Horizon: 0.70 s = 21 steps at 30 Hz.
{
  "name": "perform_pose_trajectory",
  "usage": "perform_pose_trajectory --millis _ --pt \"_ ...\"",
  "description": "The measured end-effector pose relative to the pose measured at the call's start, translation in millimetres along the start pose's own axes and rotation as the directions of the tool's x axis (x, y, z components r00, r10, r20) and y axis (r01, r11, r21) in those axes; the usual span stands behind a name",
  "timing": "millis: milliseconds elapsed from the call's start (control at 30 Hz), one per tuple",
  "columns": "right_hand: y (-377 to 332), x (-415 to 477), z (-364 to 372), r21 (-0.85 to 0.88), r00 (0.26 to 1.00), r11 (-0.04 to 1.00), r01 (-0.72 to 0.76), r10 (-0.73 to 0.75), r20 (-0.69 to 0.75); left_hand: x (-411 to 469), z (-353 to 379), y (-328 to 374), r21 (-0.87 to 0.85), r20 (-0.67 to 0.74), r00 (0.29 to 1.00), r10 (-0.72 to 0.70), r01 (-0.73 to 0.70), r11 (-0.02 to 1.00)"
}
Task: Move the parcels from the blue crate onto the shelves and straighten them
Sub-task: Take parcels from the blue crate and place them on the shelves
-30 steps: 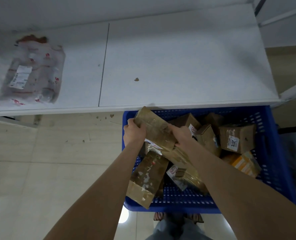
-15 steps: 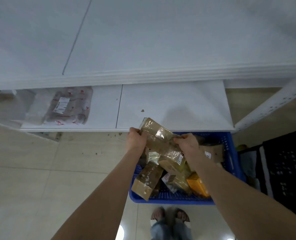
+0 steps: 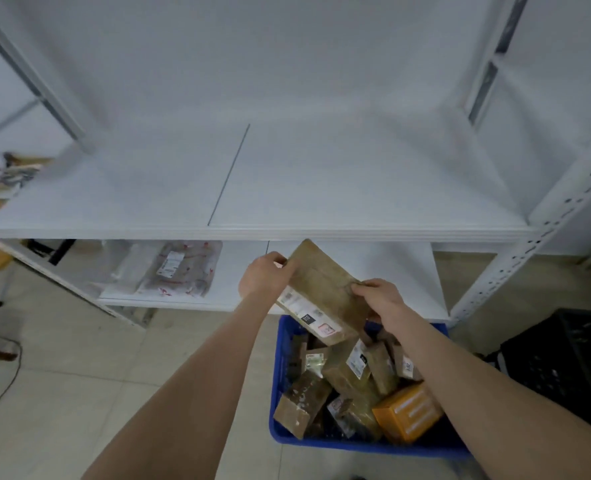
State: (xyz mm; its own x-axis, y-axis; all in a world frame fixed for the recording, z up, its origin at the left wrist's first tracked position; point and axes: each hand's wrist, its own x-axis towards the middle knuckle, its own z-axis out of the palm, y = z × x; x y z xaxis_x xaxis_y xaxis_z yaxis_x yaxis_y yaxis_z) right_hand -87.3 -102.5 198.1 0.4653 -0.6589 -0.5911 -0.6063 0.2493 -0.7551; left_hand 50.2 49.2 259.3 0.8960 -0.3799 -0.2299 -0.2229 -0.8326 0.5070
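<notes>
Head view: the flat brown parcel [image 3: 321,289] has come up out of the blue crate [image 3: 284,341] since a second ago, when it barely cleared the heap at the crate's far left corner. It now hangs tilted before the lower shelf's [image 3: 391,271] front edge, just under the upper shelf's [image 3: 321,188] lip. The left hand [image 3: 264,275] grips its far left edge and the right hand [image 3: 380,297] pinches its right edge. The gaze has lifted to the upper shelf, probably the landing place. Many parcels remain in the crate; a bagged parcel [image 3: 180,271] lies toward the lower shelf's left end.
</notes>
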Motion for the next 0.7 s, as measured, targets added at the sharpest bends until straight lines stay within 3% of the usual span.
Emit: perform_pose_trajectory --millis 167,333,533,700 --pt "-35 -28 -5 0.174 0.999 0.984 -0.035 0.03 0.034 6 -47 23 -0.117 -0.029 0.99 0.138 -0.141 0.983" --pt "-65 -58 2 0.314 0.999 0.949 0.015 -0.023 0.023 19 -88 33 -0.336 0.071 0.965 0.252 -0.215 0.917" --pt "-92 -99 33 0.137 0.946 0.977 0.163 -0.194 0.258 40 -125 21 -0.338 0.038 0.926 0.376 -0.342 0.877" --pt "-100 -120 81 -0.122 0.945 0.942 0.314 -0.296 0.141 44 -146 24 -0.192 0.045 0.913 0.404 -0.389 0.901"
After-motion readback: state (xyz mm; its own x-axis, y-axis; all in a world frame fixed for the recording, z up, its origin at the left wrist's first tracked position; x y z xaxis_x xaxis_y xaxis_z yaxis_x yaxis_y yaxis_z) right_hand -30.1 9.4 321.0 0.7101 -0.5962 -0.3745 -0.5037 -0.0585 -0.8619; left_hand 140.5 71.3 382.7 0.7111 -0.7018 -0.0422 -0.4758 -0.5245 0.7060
